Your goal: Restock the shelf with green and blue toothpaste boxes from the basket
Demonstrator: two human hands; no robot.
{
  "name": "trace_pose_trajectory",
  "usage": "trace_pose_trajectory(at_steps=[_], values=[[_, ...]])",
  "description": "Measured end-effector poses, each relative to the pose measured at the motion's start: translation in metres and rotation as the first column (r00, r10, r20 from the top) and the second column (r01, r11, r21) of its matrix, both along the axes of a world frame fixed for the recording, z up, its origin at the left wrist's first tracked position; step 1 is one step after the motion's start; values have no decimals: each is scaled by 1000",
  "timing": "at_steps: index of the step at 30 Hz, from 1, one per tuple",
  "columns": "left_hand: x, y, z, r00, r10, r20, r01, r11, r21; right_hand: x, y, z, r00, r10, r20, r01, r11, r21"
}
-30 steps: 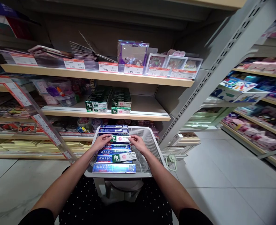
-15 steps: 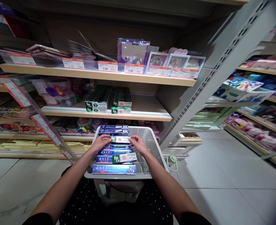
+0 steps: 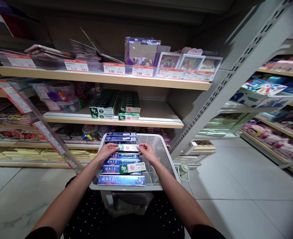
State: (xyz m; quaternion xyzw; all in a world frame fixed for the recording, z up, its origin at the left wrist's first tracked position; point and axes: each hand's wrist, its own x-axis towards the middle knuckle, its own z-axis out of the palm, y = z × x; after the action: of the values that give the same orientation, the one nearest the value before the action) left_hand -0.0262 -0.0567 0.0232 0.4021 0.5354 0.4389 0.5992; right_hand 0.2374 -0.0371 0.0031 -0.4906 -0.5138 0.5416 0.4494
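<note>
A green-and-white toothpaste box (image 3: pixel 127 148) lies level between my two hands over the grey basket (image 3: pixel 165 156). My left hand (image 3: pixel 108 151) pinches its left end, and my right hand (image 3: pixel 146 152) pinches the right end. Several blue toothpaste boxes (image 3: pixel 121 180) are lined up in rows in the basket, below and around the held box. Nearer to me, a second green-and-white box (image 3: pixel 132 168) rests slightly tilted on top of the blue ones. The fingertips partly cover the ends of the held box.
Stacked green-and-white boxes (image 3: pixel 129 109) stand in two groups on the middle shelf (image 3: pixel 158 111) ahead. Above, a shelf (image 3: pixel 99 77) carries price tags and packaged goods. A slotted metal post (image 3: pixel 236 76) rises at the right. Under the basket is a stool (image 3: pixel 133 198).
Both hands keep hold of the same box over the basket, almost without moving. The view has shifted very slightly.
</note>
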Motion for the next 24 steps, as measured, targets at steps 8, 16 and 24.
trace_pose_trajectory(at_steps=[8,16,24], values=[[-1,-1,-3,1000,-22,19,21,998,58,-4,-2,-1,999,-30,-24,30,999,27],[-1,1,6,998,31,-58,-18,978,209,-8,-6,15,999,-49,-6,50,993,108],[12,52,106,923,324,-206,-151,801,580,-23,45,106,985,-159,60,113,879,464]])
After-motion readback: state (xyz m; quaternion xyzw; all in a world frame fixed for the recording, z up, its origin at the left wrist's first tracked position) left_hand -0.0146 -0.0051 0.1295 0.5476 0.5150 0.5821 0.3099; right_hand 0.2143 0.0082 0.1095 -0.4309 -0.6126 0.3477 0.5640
